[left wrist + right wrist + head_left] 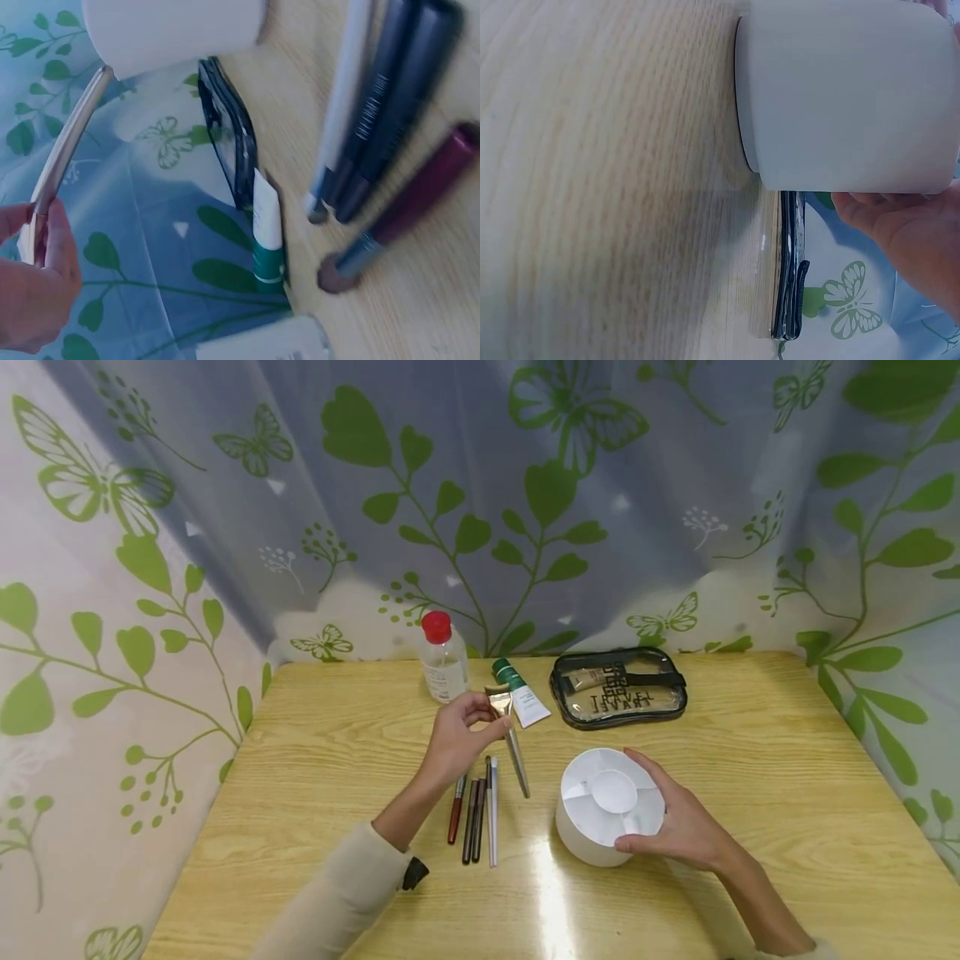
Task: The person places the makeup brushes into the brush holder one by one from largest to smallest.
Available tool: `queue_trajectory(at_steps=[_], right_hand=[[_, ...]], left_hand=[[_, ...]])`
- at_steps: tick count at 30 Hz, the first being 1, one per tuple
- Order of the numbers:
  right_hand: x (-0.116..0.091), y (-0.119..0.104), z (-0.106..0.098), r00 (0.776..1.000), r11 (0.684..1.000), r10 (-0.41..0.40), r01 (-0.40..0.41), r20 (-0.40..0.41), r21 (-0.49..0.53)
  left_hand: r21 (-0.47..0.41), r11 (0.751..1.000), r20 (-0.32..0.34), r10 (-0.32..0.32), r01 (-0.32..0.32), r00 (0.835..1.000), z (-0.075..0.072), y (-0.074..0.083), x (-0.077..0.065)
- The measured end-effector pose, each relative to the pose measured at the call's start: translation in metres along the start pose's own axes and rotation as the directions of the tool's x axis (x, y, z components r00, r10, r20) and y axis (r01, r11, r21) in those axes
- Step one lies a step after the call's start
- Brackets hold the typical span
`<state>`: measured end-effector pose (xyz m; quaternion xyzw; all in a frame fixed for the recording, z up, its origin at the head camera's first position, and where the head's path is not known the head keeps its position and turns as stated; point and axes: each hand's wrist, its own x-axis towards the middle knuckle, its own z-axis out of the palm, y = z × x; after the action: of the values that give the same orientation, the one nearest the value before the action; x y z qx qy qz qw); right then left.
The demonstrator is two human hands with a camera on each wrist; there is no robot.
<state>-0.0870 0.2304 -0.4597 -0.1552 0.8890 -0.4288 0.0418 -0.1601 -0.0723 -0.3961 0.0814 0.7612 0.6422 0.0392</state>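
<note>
- Left hand (463,737) pinches a silvery brush (515,758) above the worktop (337,760)
- Right hand (686,823) grips the white divided holder (581,842), thumb and fingers round its side
- Slim brushes (479,827) lie left of the holder
- Farther back: red-capped bottle (444,664), green-capped tube (522,697), clear black-edged pouch (615,702)

Wood-grained table (757,760) (white glare (553,893) on top) against bluish fabric (465,410) with green leaves (356,427) and butterflies (257,443).

A plain cream left sleeve (341,889) has a small black piece (416,873) jutting beside its cuff (386,852); the right sleeve (804,951) is pale too; the fingers (491,731) are bare.
</note>
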Motion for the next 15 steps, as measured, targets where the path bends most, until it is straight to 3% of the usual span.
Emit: queue_trajectory(at_steps=[6, 9, 15], right_hand=[[-0.001, -0.002, -0.001, 1.000, 1.000, 0.017, -0.017, 0.012, 0.012], [-0.001, -0.002, -0.001, 1.000, 1.000, 0.019, -0.019, 0.016, 0.010], [-0.001, -0.002, -0.002, 1.000, 1.000, 0.020, -0.020, 0.023, 0.008]], left_hand=[[-0.184, 0.981, -0.054, 0.054, -0.063, 0.997, 0.018, 0.005, 0.006], [-0.230, 0.970, -0.082, 0.059, -0.077, 0.995, 0.029, 0.003, 0.009], [-0.113, 0.990, -0.047, 0.076, -0.081, 0.996, 0.052, -0.003, 0.008]])
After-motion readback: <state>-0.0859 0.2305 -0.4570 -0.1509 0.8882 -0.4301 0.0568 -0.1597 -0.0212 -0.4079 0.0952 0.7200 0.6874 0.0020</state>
